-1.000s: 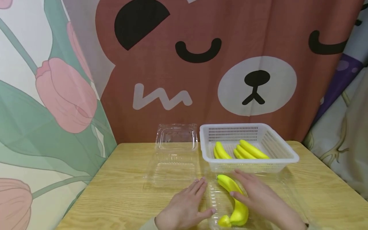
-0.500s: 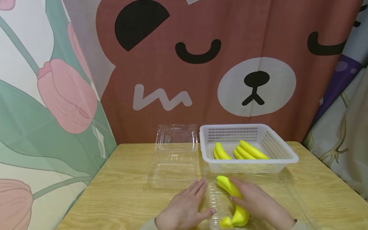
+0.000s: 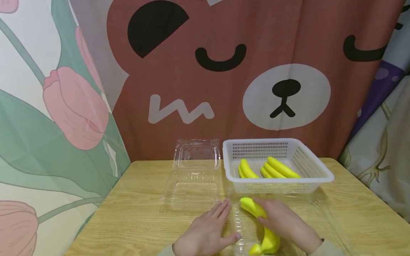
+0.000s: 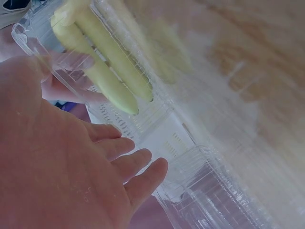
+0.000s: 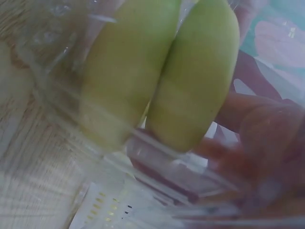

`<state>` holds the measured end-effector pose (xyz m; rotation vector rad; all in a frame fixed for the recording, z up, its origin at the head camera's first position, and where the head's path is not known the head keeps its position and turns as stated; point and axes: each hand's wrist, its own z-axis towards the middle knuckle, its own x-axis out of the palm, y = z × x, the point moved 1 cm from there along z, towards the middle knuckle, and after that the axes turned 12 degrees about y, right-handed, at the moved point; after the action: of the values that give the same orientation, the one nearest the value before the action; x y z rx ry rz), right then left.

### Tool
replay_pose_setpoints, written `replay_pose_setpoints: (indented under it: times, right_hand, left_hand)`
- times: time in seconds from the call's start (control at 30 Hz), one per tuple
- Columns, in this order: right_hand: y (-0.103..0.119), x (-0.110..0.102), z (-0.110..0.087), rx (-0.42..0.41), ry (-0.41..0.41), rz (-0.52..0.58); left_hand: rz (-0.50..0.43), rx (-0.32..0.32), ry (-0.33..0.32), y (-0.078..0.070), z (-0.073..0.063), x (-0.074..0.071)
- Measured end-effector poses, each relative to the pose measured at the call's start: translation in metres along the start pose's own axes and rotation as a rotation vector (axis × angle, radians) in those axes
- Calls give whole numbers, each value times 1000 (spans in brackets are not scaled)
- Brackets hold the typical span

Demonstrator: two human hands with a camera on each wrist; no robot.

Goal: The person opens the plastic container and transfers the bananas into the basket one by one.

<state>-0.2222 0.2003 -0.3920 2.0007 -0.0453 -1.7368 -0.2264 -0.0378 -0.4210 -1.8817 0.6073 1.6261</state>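
A bunch of yellow bananas (image 3: 271,241) lies in a clear plastic clamshell container (image 3: 237,217) at the front of the table. My right hand (image 3: 283,218) grips the bananas from the right side, thumb towards the middle and fingertips near the upper end. Two bananas (image 5: 193,81) show side by side in the right wrist view, seen through clear plastic, with fingers around their ends. My left hand (image 3: 206,229) lies with straight fingers along the container's left edge. In the left wrist view its palm (image 4: 71,157) faces the camera, holding nothing.
A white perforated basket (image 3: 278,180) with several more bananas (image 3: 282,167) stands behind the container. To its left, another clear clamshell container (image 3: 195,190) sits with its lid (image 3: 197,153) raised. A printed curtain (image 3: 179,78) hangs behind the wooden table (image 3: 128,213).
My right hand has come down onto the bananas and closed around them. The bananas have shifted slightly towards the front and right. My left hand has stayed put.
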Motion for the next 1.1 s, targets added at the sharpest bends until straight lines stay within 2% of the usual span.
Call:
replay_pose_setpoints:
  times: [0.37,0.67,0.93,1.1]
  right_hand:
    - [3,-5,-2,-26,-64,-42]
    - [20,-19,-12,-10,-97,-79]
    - [30,-30,-20,-62,-182,-105]
    - [31,-36,-22,-98,-248,-127]
  left_hand:
    - [33,10,-29,-1,-2,-1]
    - [28,-1,-14,-1,-1,-1]
    - [22,-2,-15,-2,-1,-1]
    - [-18,-3,13,-2,-1,-2]
